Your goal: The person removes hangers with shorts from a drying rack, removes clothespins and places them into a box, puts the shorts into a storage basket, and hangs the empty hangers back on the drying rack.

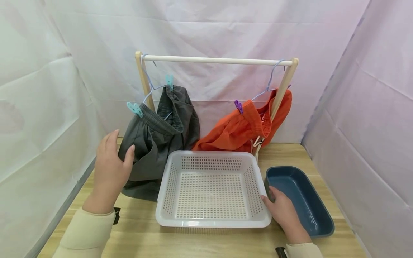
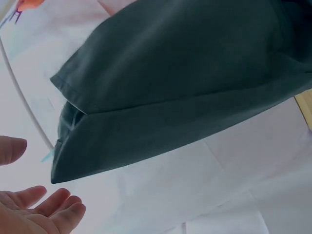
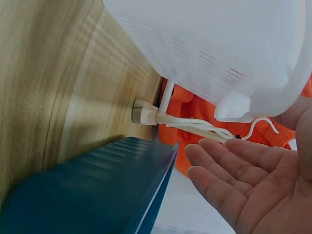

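My left hand [image 1: 111, 168], fingers extended and thumb apart, is beside the left edge of dark grey elastic-waisted pants [image 1: 148, 172]. In the left wrist view, a gap shows between the fingers and the grey cloth [image 2: 185, 63]. Turquoise clothespins [image 1: 134, 109] fix the pants to a light blue hanger [image 1: 149, 80]. At the right side of a white perforated plastic basket [image 1: 213, 224], my right hand [image 1: 284, 209] has its thumb at the rim. Its other fingers [image 3: 234, 165] stretch out straight below the rim in the right wrist view. The basket holds nothing.
A dark blue basin [image 1: 314, 193] stands right of the basket, close by my right hand. Behind are a wooden rack with a white rod [image 1: 213, 60] and orange pants [image 1: 226, 132] hung by purple clothespins [image 1: 238, 106]. White cloth walls [image 1: 364, 118] enclose the wooden table [image 1: 145, 236].
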### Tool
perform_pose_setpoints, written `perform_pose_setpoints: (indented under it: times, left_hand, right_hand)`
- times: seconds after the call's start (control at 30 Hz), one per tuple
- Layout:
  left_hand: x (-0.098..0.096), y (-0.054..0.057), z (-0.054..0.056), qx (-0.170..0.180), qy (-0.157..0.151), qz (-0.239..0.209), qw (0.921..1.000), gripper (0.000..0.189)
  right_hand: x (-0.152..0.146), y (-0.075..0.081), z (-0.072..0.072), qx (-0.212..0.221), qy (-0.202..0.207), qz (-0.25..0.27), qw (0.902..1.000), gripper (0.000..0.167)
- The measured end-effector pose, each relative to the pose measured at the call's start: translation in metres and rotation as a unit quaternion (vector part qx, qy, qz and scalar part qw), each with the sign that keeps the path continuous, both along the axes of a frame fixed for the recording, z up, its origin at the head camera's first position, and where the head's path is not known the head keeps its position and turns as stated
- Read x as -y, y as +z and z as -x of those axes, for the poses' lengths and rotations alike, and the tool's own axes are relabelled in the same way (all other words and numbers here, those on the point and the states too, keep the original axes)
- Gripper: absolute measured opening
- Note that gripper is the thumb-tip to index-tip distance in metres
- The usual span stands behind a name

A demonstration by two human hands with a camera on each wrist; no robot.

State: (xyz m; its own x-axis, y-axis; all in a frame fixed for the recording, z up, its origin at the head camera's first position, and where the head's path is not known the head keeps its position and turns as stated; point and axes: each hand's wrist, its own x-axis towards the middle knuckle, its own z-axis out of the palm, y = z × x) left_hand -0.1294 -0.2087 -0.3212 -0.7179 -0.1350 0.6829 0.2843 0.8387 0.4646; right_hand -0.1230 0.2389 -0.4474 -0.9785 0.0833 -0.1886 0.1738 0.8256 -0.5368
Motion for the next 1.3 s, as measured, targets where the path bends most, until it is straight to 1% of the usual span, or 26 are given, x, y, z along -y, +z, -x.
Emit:
perform_pose_setpoints:
  times: [0.17,0.37,0.57,0.73,0.83,1.0,1.1,1.2,1.3]
  left_hand:
    - [0.003,0.005,0.006,0.031,0.003,-0.013,0.9994,0.05]
    - [0.006,0.014,0.016,0.086,0.009,-0.037,0.9956,0.049]
    - [0.01,0.024,0.028,0.125,0.007,-0.014,0.992,0.049]
    - [0.016,0.029,0.037,0.161,0.003,-0.019,0.9868,0.049]
    - [0.018,0.031,0.041,0.171,-0.004,-0.026,0.9849,0.047]
    - [0.02,0.035,0.044,0.177,-0.016,-0.039,0.9833,0.041]
    - [0.02,0.037,0.045,0.189,-0.013,-0.04,0.981,0.04]
    - [0.019,0.039,0.045,0.202,-0.004,-0.042,0.9786,0.039]
    - [0.019,0.04,0.045,0.203,0.006,-0.05,0.978,0.036]
  right_hand:
    - [0.0,-0.003,0.0,0.005,-0.007,0.011,0.9999,0.066]
    - [0.0,-0.005,-0.001,0.01,-0.01,0.032,0.9994,0.061]
    - [0.0,-0.008,0.0,0.005,-0.006,0.052,0.9986,0.054]
    - [0.002,-0.007,-0.001,-0.002,-0.003,0.073,0.9973,0.049]
    - [0.001,-0.007,-0.001,-0.012,-0.001,0.084,0.9964,0.046]
    - [0.0,-0.009,-0.001,-0.019,0.0,0.097,0.9951,0.044]
    - [0.0,-0.011,0.0,-0.018,-0.003,0.102,0.9946,0.044]
    - [0.0,-0.011,0.0,-0.017,-0.008,0.104,0.9944,0.045]
    - [0.001,-0.011,0.0,-0.017,-0.013,0.105,0.9943,0.045]
